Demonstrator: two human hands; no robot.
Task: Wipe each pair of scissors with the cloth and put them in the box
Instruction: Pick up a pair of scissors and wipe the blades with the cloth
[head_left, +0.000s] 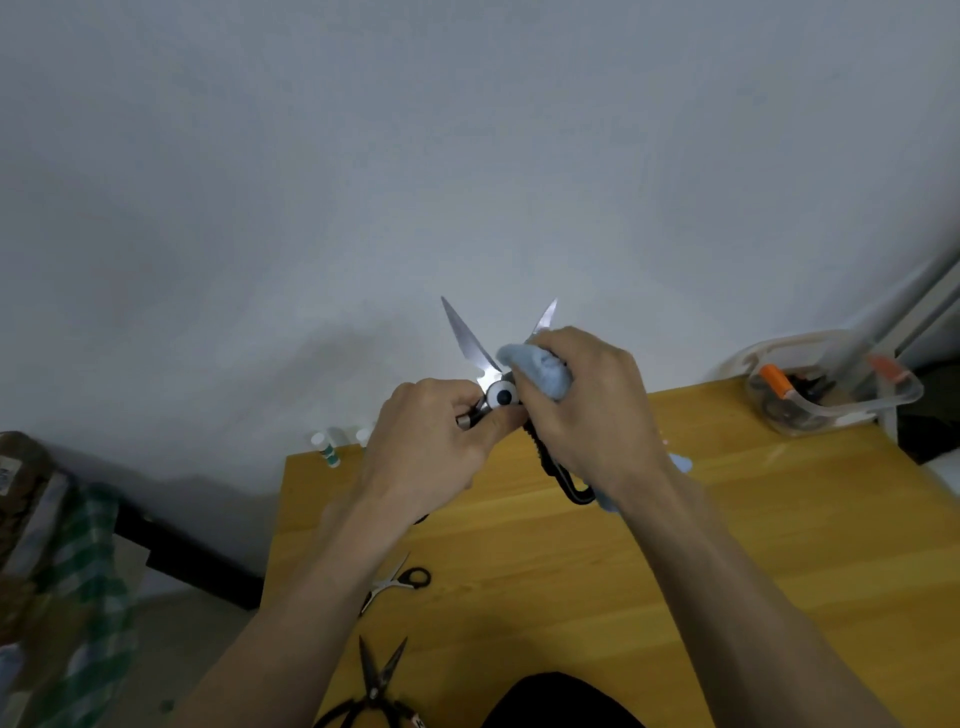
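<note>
Dim, soft focus; blade (470, 338) glare, wide-angle edge bowing.

Bare forearms, no sleeves; dark garment (561, 701) below.

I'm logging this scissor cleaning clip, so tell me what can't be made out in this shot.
All in the head view:
- Right blade of the held scissors: mostly hidden by the blue cloth and right hand.
- Its handles: one covered by the left hand, the other partly by the right wrist.
- Black scissors: handles cut off by the bottom edge.
- Box: contents blurred.
- Small bottles: labels too small.
</note>
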